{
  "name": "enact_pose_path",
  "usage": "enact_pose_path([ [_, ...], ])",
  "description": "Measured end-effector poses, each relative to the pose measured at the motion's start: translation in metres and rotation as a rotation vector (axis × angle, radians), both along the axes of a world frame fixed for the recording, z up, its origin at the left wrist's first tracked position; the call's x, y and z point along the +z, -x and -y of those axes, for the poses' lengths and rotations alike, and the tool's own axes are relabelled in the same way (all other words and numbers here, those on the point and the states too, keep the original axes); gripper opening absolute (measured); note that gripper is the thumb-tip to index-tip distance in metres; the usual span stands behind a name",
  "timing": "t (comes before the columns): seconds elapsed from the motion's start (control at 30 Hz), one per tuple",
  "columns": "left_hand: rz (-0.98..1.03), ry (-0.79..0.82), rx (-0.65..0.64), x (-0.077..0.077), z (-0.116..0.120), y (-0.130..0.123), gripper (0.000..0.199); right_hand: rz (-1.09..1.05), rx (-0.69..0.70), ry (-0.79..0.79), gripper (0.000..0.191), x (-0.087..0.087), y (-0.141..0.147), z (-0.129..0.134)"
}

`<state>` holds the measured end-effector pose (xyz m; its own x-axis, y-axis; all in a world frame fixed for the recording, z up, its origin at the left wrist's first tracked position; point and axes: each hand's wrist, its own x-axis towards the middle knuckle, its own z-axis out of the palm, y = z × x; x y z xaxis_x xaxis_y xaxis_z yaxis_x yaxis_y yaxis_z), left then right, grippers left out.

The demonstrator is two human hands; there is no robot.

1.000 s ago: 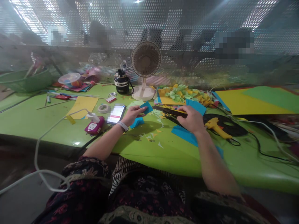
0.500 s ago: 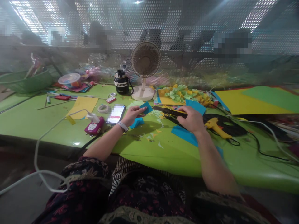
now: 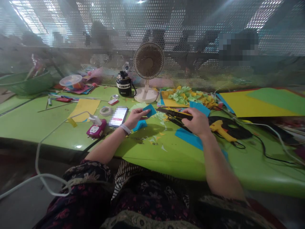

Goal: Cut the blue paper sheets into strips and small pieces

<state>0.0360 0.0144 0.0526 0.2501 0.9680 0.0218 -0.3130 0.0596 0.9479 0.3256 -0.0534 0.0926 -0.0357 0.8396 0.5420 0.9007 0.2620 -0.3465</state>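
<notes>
My left hand [image 3: 136,118], with a pale band at its wrist, pinches a small folded piece of blue paper [image 3: 150,110]. Gripped in my right hand [image 3: 196,122] is a long black tool [image 3: 177,114] with a yellow strip, its slim dark tip pointing left towards that paper, a small gap apart. A second black arm slants beneath it; I cannot tell whether it belongs to the same tool. Another blue piece [image 3: 140,125] lies below my left hand, and a blue strip [image 3: 188,137] lies beneath my right wrist. Small paper scraps [image 3: 156,138] are scattered between my hands.
A desk fan [image 3: 149,60] and black bottle [image 3: 124,84] stand at the back. Left are a phone [image 3: 118,116], tape roll [image 3: 105,111] and purple power adapter [image 3: 96,128] with a white cable. A yellow glue gun [image 3: 222,131], cut paper pieces [image 3: 188,95] and yellow sheets [image 3: 257,103] are rightward.
My right hand and the black tool have shifted very slightly to the right. My left hand still pinches the blue paper in nearly the same place.
</notes>
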Motion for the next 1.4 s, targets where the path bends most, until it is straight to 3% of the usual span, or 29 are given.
enact_pose_path([
  [0.73, -0.095, 0.03, -0.057, 0.001, 0.012, -0.009, 0.047, 0.115, 0.019, 0.14, 0.033, -0.003, 0.017, 0.004],
  [1.07, -0.052, 0.087, -0.03, -0.001, 0.007, -0.007, 0.046, 0.075, 0.038, 0.101, 0.032, -0.007, 0.013, 0.0],
  [1.4, -0.046, 0.08, -0.029, -0.002, 0.009, -0.008, 0.048, 0.069, 0.053, 0.17, 0.032, -0.007, 0.016, 0.002],
])
